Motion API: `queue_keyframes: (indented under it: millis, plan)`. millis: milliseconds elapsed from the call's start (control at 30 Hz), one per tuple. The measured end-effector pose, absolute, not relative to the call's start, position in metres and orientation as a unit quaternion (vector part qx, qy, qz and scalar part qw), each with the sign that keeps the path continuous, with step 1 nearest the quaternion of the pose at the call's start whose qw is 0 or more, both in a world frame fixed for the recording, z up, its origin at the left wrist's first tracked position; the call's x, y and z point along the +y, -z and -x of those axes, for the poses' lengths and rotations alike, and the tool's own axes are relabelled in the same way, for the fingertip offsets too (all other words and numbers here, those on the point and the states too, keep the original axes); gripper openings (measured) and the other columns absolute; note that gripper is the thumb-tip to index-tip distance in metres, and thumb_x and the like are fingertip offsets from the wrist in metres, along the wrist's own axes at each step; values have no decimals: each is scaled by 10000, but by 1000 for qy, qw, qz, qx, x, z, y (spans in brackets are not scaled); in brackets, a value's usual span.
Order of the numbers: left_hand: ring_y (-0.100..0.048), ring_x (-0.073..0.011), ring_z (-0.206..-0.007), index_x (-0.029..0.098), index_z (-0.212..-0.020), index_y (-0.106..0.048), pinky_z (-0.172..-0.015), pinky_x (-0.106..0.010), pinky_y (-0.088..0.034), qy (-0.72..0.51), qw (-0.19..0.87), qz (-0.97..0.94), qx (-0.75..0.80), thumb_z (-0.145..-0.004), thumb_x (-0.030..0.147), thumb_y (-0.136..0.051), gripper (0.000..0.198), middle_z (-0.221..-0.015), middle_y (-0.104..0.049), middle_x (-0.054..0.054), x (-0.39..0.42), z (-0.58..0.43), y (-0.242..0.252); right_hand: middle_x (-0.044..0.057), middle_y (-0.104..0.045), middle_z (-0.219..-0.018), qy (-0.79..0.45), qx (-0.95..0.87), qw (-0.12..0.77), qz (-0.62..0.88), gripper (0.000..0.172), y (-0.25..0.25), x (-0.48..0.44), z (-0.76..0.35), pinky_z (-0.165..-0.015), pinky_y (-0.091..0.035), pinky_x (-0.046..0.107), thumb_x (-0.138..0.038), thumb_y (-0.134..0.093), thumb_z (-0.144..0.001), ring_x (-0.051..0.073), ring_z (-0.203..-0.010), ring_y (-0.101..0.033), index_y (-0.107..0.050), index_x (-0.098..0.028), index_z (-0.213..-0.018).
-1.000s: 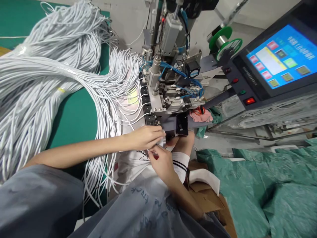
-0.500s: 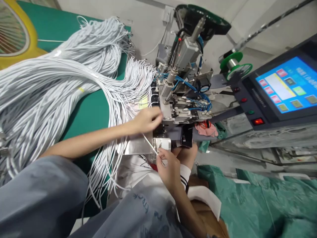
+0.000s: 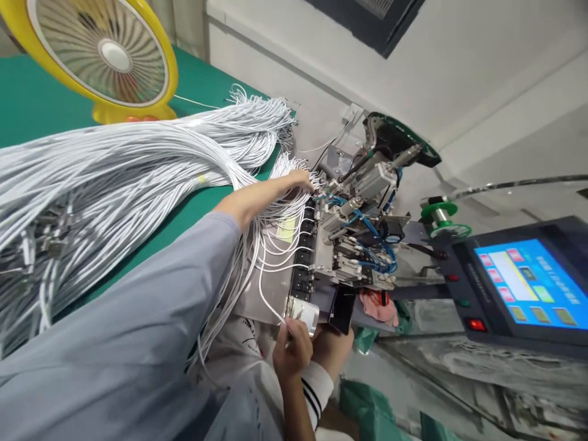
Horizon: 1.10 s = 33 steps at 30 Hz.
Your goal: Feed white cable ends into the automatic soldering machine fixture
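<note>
My left hand (image 3: 301,179) reaches out to the tips of a bunch of white cables (image 3: 285,166) beside the machine. Its fingers are mostly hidden among the cable ends, so I cannot tell whether they grip any. Lower down, my right hand (image 3: 294,349) pinches the end of one white cable (image 3: 265,297) next to a small white-and-silver container (image 3: 305,313). That cable curves up toward the bunch. Between my hands, several cables run across into a row of black holders (image 3: 302,274) at the edge of the machine (image 3: 340,229).
A yellow fan (image 3: 172,67) stands on the green table (image 3: 27,92) behind a large heap of white cables (image 3: 114,159). A control screen (image 3: 533,285) is at right, near a green wire spool (image 3: 438,214). A black phone (image 3: 341,310) lies beside a pink cloth (image 3: 379,306).
My left hand has moved away from the front of the black holders to the far cable ends. My right hand keeps its pinch on the cable. The view has shifted, showing more fan.
</note>
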State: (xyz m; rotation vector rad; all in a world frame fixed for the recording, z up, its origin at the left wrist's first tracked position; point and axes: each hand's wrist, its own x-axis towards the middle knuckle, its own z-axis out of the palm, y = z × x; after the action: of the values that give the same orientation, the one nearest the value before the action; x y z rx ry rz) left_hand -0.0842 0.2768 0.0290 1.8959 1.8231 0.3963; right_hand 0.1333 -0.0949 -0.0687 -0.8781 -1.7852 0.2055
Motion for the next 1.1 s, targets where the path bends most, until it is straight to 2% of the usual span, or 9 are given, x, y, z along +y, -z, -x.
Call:
queue_keyframes:
  millis: [100,300,433,533,667,800,933,1000,1100]
  plan:
    - [-586,-298,-967,92,-950,-688,-850,-326,-436,-134,203,-687,684,-619,439,-702,480,-979,-656,-146,281,81,-19,57,-631,-755,-91,-763,533,354,303,69,-95,-137,-580,-539,290,29,-531,-748,157,-693,-617,-606,-173,-961]
    - [-521,-293,-1068,72,-1049,-647,-883,-322,-408,-143,126,-698,691,-749,387,-610,437,-1134,-579,-175,273,89,-5,54,-613,-750,-94,-764,531,354,322,70,-96,-138,-565,-531,280,39,-526,-738,152,-680,-604,-606,-180,-959]
    - [-345,-320,-1211,10,-1077,-593,-1006,-396,-268,-155,62,-682,712,-768,283,-612,412,-1278,-445,-216,268,105,-12,53,-614,-739,-101,-760,529,362,351,73,-97,-137,-552,-533,298,25,-527,-732,168,-661,-610,-609,-203,-986]
    - [-282,-358,-1224,-34,-1134,-526,-1006,-472,-200,-166,29,-660,732,-757,239,-628,477,-1294,-394,-257,263,119,-21,51,-628,-749,-120,-755,525,374,363,73,-98,-137,-567,-542,327,-3,-533,-729,191,-662,-623,-601,-240,-995]
    - [-342,-353,-1192,20,-1181,-507,-966,-476,-237,-183,4,-681,709,-768,170,-578,445,-1268,-429,-234,247,118,-29,33,-640,-730,-172,-723,533,406,274,64,-101,-137,-591,-541,346,-52,-560,-717,202,-647,-628,-599,-254,-898]
    - [-435,-318,-1102,60,-981,-621,-922,-435,-308,-195,-11,-732,653,-789,194,-548,245,-1110,-543,-190,205,96,-32,33,-615,-687,-341,-642,502,468,85,49,-103,-141,-572,-514,327,-151,-587,-744,198,-625,-609,-588,-234,-764]
    - [-515,-205,-941,119,-921,-629,-846,-347,-396,-249,-19,-770,587,-902,251,-402,264,-959,-584,-111,119,65,-26,19,-577,-676,-453,-564,506,470,74,38,-95,-149,-544,-472,259,-224,-623,-750,144,-599,-571,-582,-185,-703]
    - [-540,-171,-842,122,-869,-623,-768,-310,-442,-389,41,-810,437,-914,249,-398,263,-869,-592,-94,68,46,-21,4,-571,-651,-504,-505,526,462,94,34,-85,-152,-513,-446,232,-242,-647,-740,117,-558,-547,-589,-173,-715]
    - [-567,-162,-849,146,-957,-630,-753,-289,-477,-399,155,-870,245,-882,244,-502,178,-901,-622,-91,10,19,-12,-18,-578,-610,-553,-415,580,431,103,27,-68,-153,-517,-439,227,-246,-673,-724,104,-538,-540,-603,-177,-757]
